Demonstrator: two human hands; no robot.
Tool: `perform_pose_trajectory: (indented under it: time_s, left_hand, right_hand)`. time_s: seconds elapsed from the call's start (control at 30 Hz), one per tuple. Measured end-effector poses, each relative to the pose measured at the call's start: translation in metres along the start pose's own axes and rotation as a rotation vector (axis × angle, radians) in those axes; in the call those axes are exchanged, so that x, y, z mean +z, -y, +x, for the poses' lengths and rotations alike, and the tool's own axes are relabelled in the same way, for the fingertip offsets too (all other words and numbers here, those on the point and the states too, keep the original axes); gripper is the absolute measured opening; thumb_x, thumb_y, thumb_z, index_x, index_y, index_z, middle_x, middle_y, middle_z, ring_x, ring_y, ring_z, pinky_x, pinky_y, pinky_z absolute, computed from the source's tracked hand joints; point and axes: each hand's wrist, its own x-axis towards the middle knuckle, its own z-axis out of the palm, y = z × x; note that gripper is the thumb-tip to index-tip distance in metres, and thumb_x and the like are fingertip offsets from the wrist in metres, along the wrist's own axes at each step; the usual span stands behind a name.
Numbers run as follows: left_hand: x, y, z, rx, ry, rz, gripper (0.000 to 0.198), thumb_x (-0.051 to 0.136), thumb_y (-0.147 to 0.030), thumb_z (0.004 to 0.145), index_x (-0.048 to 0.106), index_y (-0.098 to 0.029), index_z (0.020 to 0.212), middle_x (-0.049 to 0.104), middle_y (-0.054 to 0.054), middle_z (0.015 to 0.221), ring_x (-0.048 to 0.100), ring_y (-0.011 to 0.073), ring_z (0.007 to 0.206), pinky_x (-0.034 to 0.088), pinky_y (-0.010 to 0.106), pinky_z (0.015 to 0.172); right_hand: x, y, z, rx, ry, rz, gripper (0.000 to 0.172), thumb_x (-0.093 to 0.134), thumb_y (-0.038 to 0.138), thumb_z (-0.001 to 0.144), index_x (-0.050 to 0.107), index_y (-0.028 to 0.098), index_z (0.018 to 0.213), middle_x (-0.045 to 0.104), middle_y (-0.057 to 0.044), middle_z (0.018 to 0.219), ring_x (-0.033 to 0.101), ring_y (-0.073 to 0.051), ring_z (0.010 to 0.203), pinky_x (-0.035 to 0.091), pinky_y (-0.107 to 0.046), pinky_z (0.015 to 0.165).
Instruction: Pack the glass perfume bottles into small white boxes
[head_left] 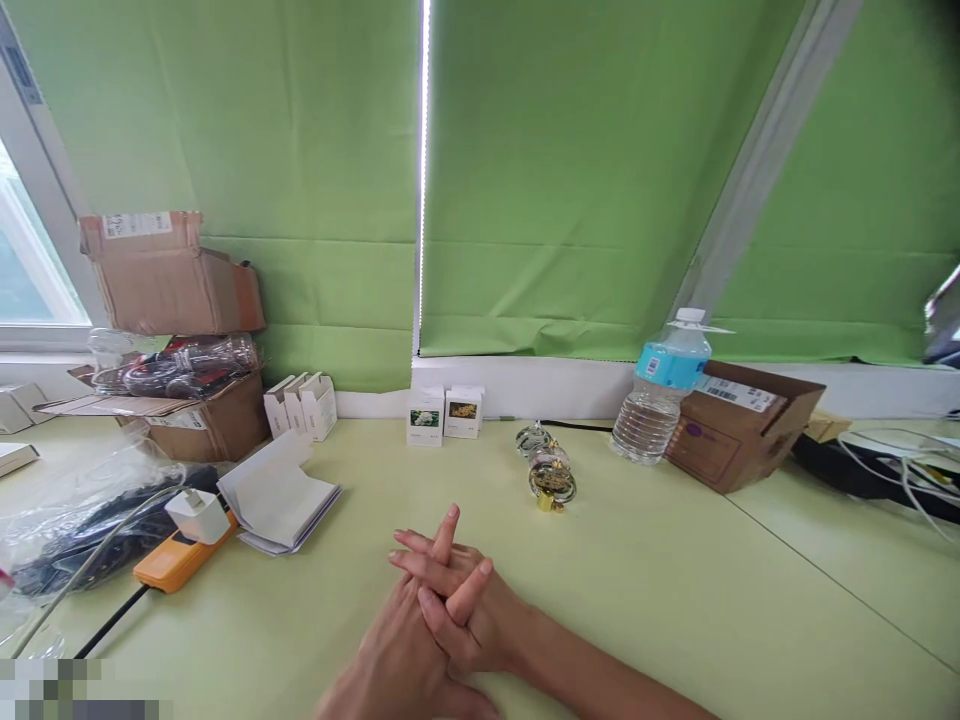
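My left hand [394, 650] and my right hand [472, 620] rest on the pale green table [675, 560], their straight fingers interlaced with each other. Neither hand holds an object. Nearest to them, just beyond the fingertips, lies a small clear and gold ring-shaped object [547, 470], its exact kind unclear. To the left, an open white booklet [277, 495] lies near a white plug charger [196, 515] on an orange power strip [184, 558].
Small white product boxes [426, 415] stand along the back edge, with a plastic water bottle [660, 395] and a brown cardboard box [742, 425] to the right. Stacked cardboard boxes [169, 275] and a plastic bag [90, 525] sit left. Green blinds [562, 180] cover the windows.
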Motion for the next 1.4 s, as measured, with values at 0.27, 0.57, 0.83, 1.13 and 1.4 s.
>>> perform_pose_trajectory:
  time_s: [0.27, 0.57, 0.83, 1.13, 1.4]
  left_hand:
    - [-0.001, 0.015, 0.019, 0.170, -0.076, 0.009, 0.137, 0.078, -0.069, 0.048, -0.001, -0.026, 0.152, -0.013, 0.014, 0.159, 0.001, 0.0391, 0.145, 0.024, 0.054, 0.114]
    - [-0.039, 0.015, 0.037, -0.367, -0.813, -0.447, 0.046, 0.050, -0.057, 0.087, 0.053, -0.018, 0.110, 0.059, 0.010, 0.109, 0.058, 0.0244, 0.101, 0.047, 0.035, 0.083]
    - [-0.053, 0.023, 0.038, -0.290, -0.773, -0.464, 0.044, 0.040, -0.058, 0.091, 0.040, -0.022, 0.066, 0.036, -0.006, 0.061, 0.038, 0.0118, 0.055, 0.033, 0.025, 0.055]
    - [-0.053, 0.032, 0.047, -0.354, -0.744, -0.602, 0.049, 0.041, -0.062, 0.089, 0.038, -0.021, 0.062, 0.032, -0.007, 0.056, 0.030, 0.0102, 0.050, 0.026, 0.023, 0.047]
    - [-0.048, 0.036, 0.052, -0.335, -0.713, -0.695, 0.047, 0.047, -0.059, 0.088, 0.043, -0.020, 0.063, 0.039, -0.005, 0.057, 0.034, 0.0107, 0.053, 0.029, 0.023, 0.049]
  right_hand:
    - [0.016, -0.025, 0.003, 0.240, -0.145, -0.130, 0.072, 0.047, 0.037, 0.092, 0.014, 0.017, 0.152, 0.031, -0.013, 0.153, 0.035, -0.026, 0.137, 0.034, -0.044, 0.110]
    - [0.037, -0.057, 0.044, 0.325, -0.263, -0.123, 0.038, 0.047, 0.021, 0.088, 0.054, 0.020, 0.125, 0.048, -0.010, 0.140, 0.042, -0.022, 0.131, 0.034, -0.042, 0.110]
    - [0.070, -0.082, 0.150, 0.395, -0.424, -0.112, 0.042, 0.045, 0.014, 0.083, 0.051, 0.013, 0.125, 0.057, -0.013, 0.125, 0.052, -0.023, 0.118, 0.042, -0.040, 0.102]
    - [0.066, -0.097, 0.233, 0.305, -0.465, -0.169, 0.076, 0.052, 0.012, 0.077, 0.022, 0.012, 0.147, 0.034, -0.016, 0.149, 0.030, -0.026, 0.137, 0.033, -0.042, 0.109]
    - [0.102, -0.127, 0.231, 0.233, -0.346, -0.203, 0.067, 0.058, 0.018, 0.079, 0.035, 0.017, 0.142, 0.034, -0.012, 0.151, 0.028, -0.026, 0.139, 0.029, -0.043, 0.113]
